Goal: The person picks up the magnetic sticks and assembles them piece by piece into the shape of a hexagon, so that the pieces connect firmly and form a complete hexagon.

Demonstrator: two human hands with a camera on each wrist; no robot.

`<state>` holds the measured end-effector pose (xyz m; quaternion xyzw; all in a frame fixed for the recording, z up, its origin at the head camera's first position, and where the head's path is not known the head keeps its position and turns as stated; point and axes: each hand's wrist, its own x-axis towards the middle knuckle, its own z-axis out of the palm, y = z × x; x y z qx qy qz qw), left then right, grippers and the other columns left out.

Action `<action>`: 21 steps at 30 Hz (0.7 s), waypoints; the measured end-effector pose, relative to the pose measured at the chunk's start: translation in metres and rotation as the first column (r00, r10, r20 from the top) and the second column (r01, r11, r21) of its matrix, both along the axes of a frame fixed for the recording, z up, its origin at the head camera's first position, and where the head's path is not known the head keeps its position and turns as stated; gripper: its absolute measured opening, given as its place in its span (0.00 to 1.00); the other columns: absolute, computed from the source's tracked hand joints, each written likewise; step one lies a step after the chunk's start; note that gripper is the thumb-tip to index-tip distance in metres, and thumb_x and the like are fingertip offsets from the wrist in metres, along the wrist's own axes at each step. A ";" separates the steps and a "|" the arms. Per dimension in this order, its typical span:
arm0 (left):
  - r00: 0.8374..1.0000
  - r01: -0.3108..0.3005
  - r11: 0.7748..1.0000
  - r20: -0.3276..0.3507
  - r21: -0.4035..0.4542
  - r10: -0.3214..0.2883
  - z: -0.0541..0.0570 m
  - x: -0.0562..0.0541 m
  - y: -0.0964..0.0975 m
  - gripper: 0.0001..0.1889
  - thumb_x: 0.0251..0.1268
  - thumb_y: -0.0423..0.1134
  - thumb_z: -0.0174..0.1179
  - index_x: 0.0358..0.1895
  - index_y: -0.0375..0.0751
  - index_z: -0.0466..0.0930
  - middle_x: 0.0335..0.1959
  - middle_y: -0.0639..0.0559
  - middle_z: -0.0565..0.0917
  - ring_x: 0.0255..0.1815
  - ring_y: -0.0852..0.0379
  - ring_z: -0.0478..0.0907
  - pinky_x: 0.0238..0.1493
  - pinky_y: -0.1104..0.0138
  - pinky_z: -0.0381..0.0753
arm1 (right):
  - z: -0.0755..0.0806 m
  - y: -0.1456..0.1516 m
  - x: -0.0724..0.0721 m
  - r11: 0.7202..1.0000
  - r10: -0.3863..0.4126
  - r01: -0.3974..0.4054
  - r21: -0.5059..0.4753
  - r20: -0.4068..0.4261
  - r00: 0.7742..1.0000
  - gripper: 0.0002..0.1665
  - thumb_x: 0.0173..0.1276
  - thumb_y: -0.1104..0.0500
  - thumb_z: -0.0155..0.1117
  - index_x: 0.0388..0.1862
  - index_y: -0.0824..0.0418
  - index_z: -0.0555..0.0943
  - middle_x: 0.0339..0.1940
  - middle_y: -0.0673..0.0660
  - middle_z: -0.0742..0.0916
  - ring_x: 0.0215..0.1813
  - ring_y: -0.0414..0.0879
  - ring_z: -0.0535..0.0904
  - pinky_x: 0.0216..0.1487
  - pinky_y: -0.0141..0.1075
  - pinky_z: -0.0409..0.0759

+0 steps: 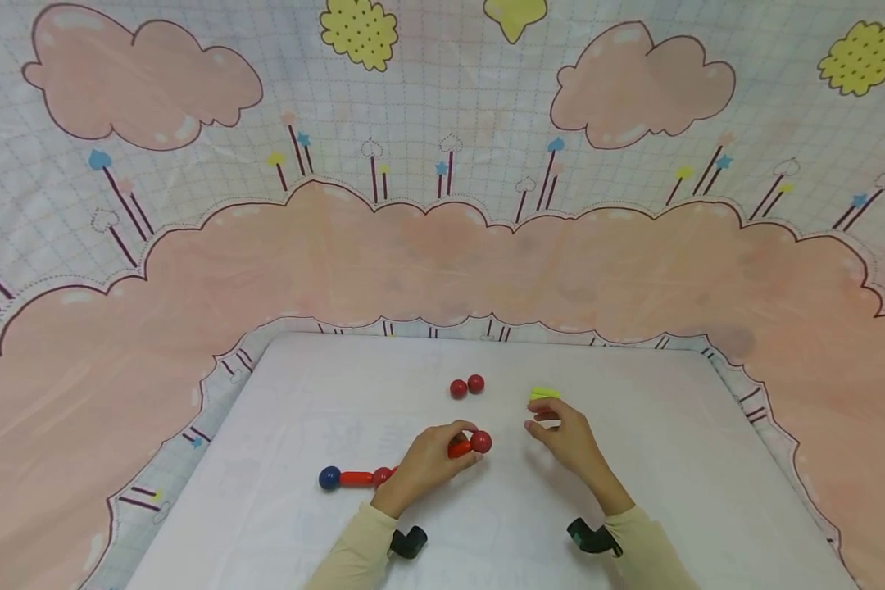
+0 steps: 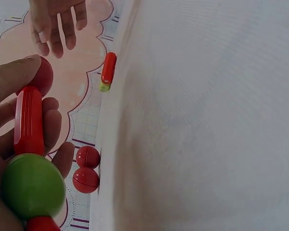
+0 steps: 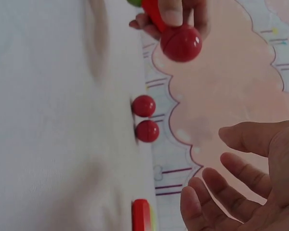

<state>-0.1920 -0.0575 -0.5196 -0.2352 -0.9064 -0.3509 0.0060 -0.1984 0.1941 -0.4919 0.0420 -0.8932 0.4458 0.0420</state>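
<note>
My left hand point(image 1: 431, 455) grips a red ribbed rod point(image 2: 29, 120), thumb and fingers curled round it. A red ball point(image 1: 481, 442) caps the rod's far end. At the near end a green ball point(image 2: 33, 186) joins it to another red piece; the hand hides this ball in the head view. From behind the left wrist stick out a blue ball point(image 1: 329, 478), a red rod point(image 1: 356, 479) and a red ball point(image 1: 382, 476). My right hand point(image 1: 566, 434) holds nothing, its fingers spread and slightly bent, close to yellow-green rods point(image 1: 544, 393). A loose red rod point(image 3: 141, 215) lies beside them.
Two loose red balls point(image 1: 467, 386) lie side by side toward the back of the white table point(image 1: 339, 385). A patterned cloth point(image 1: 442, 262) hangs behind the table's far edge. Dark wrist cameras point(image 1: 593, 538) sit by both sleeves.
</note>
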 end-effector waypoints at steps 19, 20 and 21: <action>1.000 0.014 1.000 -0.002 0.007 -0.014 -0.002 -0.001 -0.003 0.19 0.62 0.50 0.67 0.55 0.54 0.78 0.39 0.58 0.85 0.37 0.64 0.74 0.40 0.71 0.77 | -0.029 0.022 -0.018 0.993 -0.101 0.097 0.070 0.061 0.993 0.22 0.63 0.60 0.68 0.57 0.62 0.80 0.56 0.66 0.81 0.55 0.59 0.80 0.52 0.50 0.80; 1.000 0.013 1.000 0.001 0.006 -0.013 -0.002 -0.001 -0.003 0.19 0.62 0.50 0.67 0.55 0.54 0.78 0.39 0.58 0.85 0.37 0.64 0.74 0.40 0.71 0.77 | -0.030 0.023 -0.019 0.992 -0.106 0.101 0.073 0.062 0.992 0.22 0.63 0.60 0.68 0.57 0.63 0.80 0.55 0.66 0.81 0.54 0.59 0.80 0.53 0.50 0.80; 1.000 0.011 1.000 0.004 0.005 -0.011 -0.002 -0.001 -0.003 0.19 0.62 0.50 0.67 0.55 0.54 0.78 0.39 0.58 0.85 0.37 0.64 0.74 0.41 0.71 0.77 | -0.032 0.023 -0.021 0.991 -0.111 0.106 0.079 0.061 0.992 0.22 0.63 0.61 0.68 0.57 0.63 0.80 0.55 0.67 0.81 0.54 0.59 0.81 0.52 0.50 0.81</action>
